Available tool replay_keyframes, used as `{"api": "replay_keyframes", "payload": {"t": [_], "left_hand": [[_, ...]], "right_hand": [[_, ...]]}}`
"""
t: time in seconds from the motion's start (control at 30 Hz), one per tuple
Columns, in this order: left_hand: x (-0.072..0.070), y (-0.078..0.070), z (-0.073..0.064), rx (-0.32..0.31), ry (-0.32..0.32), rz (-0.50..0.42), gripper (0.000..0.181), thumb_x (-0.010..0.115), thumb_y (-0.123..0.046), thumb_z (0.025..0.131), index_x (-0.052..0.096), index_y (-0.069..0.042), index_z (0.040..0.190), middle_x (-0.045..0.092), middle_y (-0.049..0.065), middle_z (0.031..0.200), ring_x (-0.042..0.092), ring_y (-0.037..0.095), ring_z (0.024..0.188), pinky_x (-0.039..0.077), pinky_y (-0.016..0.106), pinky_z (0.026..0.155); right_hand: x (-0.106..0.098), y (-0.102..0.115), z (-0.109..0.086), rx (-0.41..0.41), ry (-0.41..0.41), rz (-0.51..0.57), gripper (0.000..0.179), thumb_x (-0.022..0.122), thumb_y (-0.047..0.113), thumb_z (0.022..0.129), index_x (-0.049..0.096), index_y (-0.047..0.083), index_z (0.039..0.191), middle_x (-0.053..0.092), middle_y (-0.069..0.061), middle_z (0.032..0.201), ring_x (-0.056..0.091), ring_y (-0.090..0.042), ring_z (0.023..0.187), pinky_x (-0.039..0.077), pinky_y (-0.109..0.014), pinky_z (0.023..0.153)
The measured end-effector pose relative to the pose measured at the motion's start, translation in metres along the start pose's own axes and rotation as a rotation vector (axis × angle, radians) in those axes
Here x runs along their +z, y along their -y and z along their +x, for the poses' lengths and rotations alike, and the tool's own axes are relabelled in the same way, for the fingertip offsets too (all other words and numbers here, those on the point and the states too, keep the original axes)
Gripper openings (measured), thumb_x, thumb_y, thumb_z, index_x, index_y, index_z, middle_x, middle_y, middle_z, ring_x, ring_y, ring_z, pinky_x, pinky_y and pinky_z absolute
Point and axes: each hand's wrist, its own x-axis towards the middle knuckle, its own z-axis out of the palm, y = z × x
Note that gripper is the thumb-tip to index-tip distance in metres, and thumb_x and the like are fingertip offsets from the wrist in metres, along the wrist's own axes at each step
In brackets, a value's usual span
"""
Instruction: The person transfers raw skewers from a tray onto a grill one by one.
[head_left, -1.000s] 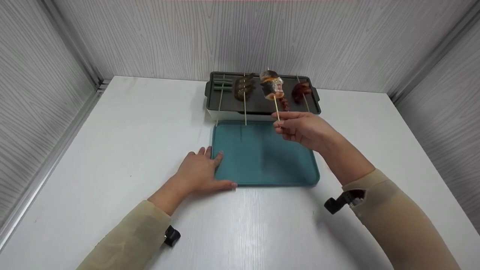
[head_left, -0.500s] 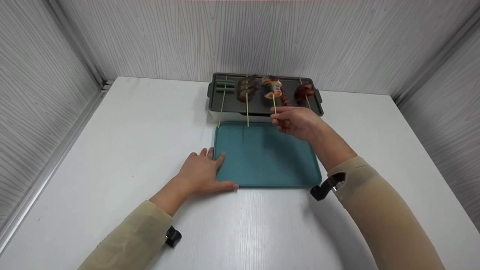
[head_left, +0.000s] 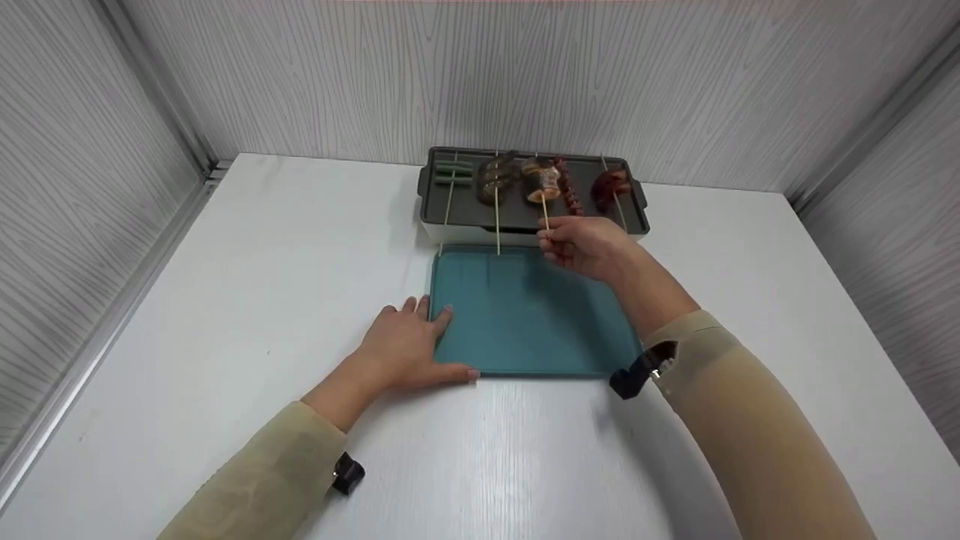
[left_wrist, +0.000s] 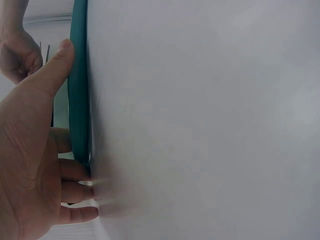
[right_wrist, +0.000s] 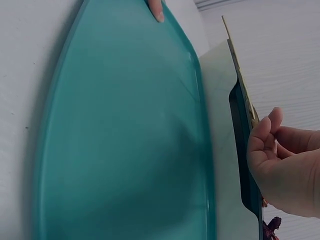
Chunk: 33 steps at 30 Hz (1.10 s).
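My right hand (head_left: 589,244) pinches the stick end of a skewer of browned, fish-like chunks (head_left: 541,182), which lies on or just over the dark grill pan (head_left: 469,210). In the right wrist view the thumb and fingers of that right hand (right_wrist: 285,155) meet beside the pan's edge; the stick between them is hidden. My left hand (head_left: 401,345) rests at the near left corner of a teal tray (head_left: 517,315), thumb along the front rim. The left wrist view shows the left hand (left_wrist: 37,145) touching the rim, its fingers extended and the fingertips on the white tabletop.
Other skewers lie across the pan: green pieces (head_left: 454,174), a brownish shrimp-like one (head_left: 495,180), small red pieces (head_left: 568,187) and a dark red one (head_left: 610,187). The pan sits on a white base behind the tray. Panelled walls (head_left: 517,75) enclose the white table (head_left: 300,225).
My right hand has lowered the fish-like skewer leftward and down to the pan, between the shrimp-like skewer and the red pieces. The left hand has stayed at the tray's corner.
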Motion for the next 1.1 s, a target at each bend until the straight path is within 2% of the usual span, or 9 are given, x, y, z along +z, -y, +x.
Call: {"api": "replay_keyframes", "payload": {"t": [0.17,0.3,0.43,0.53,0.67,0.77,0.87,0.97,1.1], "left_hand": [[0.000,0.000,0.002,0.001,0.007,0.001,0.114,0.049,-0.091,0.087,0.039,-0.008,0.165,0.037,0.035,0.161,0.037,0.048,0.152,0.037,0.062,0.114],[-0.001,0.000,0.006,0.004,0.007,-0.007,0.114,0.049,-0.091,0.087,0.038,-0.009,0.165,0.036,0.035,0.162,0.035,0.048,0.152,0.036,0.063,0.115],[0.000,0.002,0.009,0.012,0.005,-0.011,0.114,0.049,-0.091,0.087,0.038,-0.008,0.165,0.036,0.035,0.162,0.035,0.049,0.152,0.036,0.063,0.115],[0.001,0.006,0.011,0.017,-0.002,0.003,0.114,0.048,-0.091,0.087,0.039,-0.008,0.165,0.037,0.035,0.161,0.037,0.048,0.152,0.038,0.063,0.113],[0.001,0.012,0.014,0.016,-0.011,-0.003,0.114,0.048,-0.091,0.087,0.041,-0.007,0.164,0.037,0.035,0.161,0.037,0.049,0.151,0.039,0.063,0.112],[-0.001,0.016,0.015,0.005,-0.017,-0.016,0.114,0.050,-0.091,0.086,0.042,-0.007,0.163,0.038,0.035,0.161,0.037,0.049,0.151,0.040,0.062,0.112],[-0.002,0.021,0.015,-0.016,-0.021,-0.025,0.114,0.051,-0.091,0.086,0.043,-0.007,0.163,0.039,0.034,0.161,0.038,0.048,0.151,0.041,0.063,0.111],[-0.003,0.026,0.014,-0.037,-0.035,-0.030,0.113,0.051,-0.090,0.087,0.044,-0.005,0.162,0.039,0.033,0.161,0.040,0.048,0.150,0.042,0.064,0.110],[-0.007,0.031,0.011,-0.058,-0.097,-0.025,0.113,0.051,-0.087,0.090,0.042,-0.001,0.162,0.038,0.032,0.162,0.038,0.047,0.151,0.041,0.065,0.110]], "right_hand": [[-0.001,-0.003,0.001,-0.005,-0.018,0.002,0.038,0.055,0.005,0.110,0.056,-0.002,0.148,0.071,-0.012,0.108,0.068,-0.017,0.089,0.057,-0.032,0.085],[-0.004,-0.006,-0.002,-0.022,-0.045,-0.036,0.039,0.057,0.008,0.110,0.055,-0.004,0.147,0.070,-0.014,0.117,0.071,-0.020,0.099,0.056,-0.036,0.096],[-0.006,-0.011,-0.006,-0.039,-0.049,-0.072,0.048,0.057,0.011,0.110,0.046,-0.005,0.154,0.065,-0.021,0.134,0.070,-0.026,0.115,0.051,-0.041,0.107],[-0.009,-0.015,-0.011,-0.056,-0.027,-0.102,0.055,0.055,0.013,0.111,0.036,-0.004,0.160,0.057,-0.027,0.147,0.065,-0.031,0.128,0.049,-0.043,0.110],[-0.014,-0.022,-0.022,-0.094,-0.009,-0.197,0.057,0.054,0.016,0.113,0.034,-0.005,0.162,0.052,-0.029,0.154,0.059,-0.034,0.138,0.048,-0.044,0.111],[-0.017,-0.028,-0.031,-0.125,-0.021,-0.310,0.059,0.055,0.021,0.112,0.036,-0.004,0.161,0.053,-0.027,0.154,0.058,-0.033,0.139,0.048,-0.044,0.112],[-0.019,-0.038,-0.039,-0.183,-0.051,-0.480,0.059,0.057,0.026,0.111,0.040,-0.002,0.161,0.053,-0.023,0.155,0.058,-0.032,0.139,0.047,-0.045,0.113],[-0.022,-0.049,-0.047,-0.290,-0.109,-0.709,0.058,0.058,0.030,0.111,0.046,-0.002,0.158,0.056,-0.022,0.153,0.057,-0.035,0.139,0.046,-0.049,0.113],[-0.029,-0.064,-0.057,-0.438,-0.195,-0.979,0.059,0.059,0.033,0.110,0.050,-0.004,0.155,0.057,-0.025,0.151,0.053,-0.040,0.142,0.042,-0.054,0.115]]}}
